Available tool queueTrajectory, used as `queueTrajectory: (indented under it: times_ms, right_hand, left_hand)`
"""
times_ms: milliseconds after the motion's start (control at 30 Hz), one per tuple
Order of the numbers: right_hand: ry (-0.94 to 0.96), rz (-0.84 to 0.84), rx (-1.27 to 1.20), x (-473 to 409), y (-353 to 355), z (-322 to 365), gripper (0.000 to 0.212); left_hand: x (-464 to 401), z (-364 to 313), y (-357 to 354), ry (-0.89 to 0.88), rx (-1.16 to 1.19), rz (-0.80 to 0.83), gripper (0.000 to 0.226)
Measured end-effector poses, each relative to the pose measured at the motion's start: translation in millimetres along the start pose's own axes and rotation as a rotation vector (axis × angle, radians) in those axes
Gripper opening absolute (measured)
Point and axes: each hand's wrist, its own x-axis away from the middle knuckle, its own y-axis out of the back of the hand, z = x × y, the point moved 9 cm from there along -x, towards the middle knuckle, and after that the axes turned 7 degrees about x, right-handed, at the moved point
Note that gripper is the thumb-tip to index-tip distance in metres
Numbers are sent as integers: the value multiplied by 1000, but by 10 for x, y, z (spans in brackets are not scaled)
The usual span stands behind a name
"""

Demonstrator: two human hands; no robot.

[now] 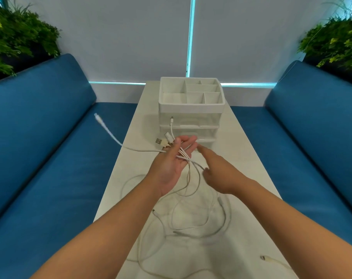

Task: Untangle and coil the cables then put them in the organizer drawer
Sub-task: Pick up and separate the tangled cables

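My left hand (172,165), palm up with fingers extended, carries several white cables (184,155) above the white table (239,164). My right hand (217,174) hovers alongside, fingers relaxed, empty. The organizer (191,106) stands beyond.

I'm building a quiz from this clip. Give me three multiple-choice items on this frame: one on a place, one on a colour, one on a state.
1. Where does the organizer stand?
A. on the far end of the table
B. on the left bench
C. on the floor

2. What colour are the bench cushions?
A. red
B. blue
C. grey

3. How is the left hand?
A. curled into an empty fist
B. flat on the table
C. palm up, cables lying across its straight fingers

Key: 1 A, it sits on the white tabletop beyond the hands. 2 B, both side cushions are blue. 3 C, several white strands cross the open palm, while the right hand reaches toward them.
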Motion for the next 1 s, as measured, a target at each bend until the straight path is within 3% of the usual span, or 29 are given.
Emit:
queueTrajectory:
  times_ms: [100,167,333,500,600,700,833,933,1000]
  right_hand:
    - [96,-98,-190,-79,102,318,63]
    - [50,-116,-133,-112,87,319,56]
    - [13,-39,76,-51,17,57,53]
    - [-185,118,134,62,-94,-631,56]
    - [-159,188,40,78,-150,-578,74]
    - [-38,131,-79,-31,-64,-141,88]
    - [15,46,-259,-188,-22,263,54]
    - [40,72,-191,-181,-102,280,29]
    - [65,105,-107,-146,-125,230,27]
  left_hand:
    - [-45,-27,-115,-30,36,-7,29]
    - [-72,-85,-148,-43,67,-1,29]
    - [-48,-157,73,-5,143,-78,26]
    - [-27,-406,497,-97,263,-224,26]
    - [0,-296,410,-28,149,-189,26]
    - [13,-136,213,13,91,-113,26]
    - [-12,-88,22,13,50,-41,28]
    - [-25,-168,-4,30,-22,-17,27]
    - [-10,-191,9,57,-82,-5,27]
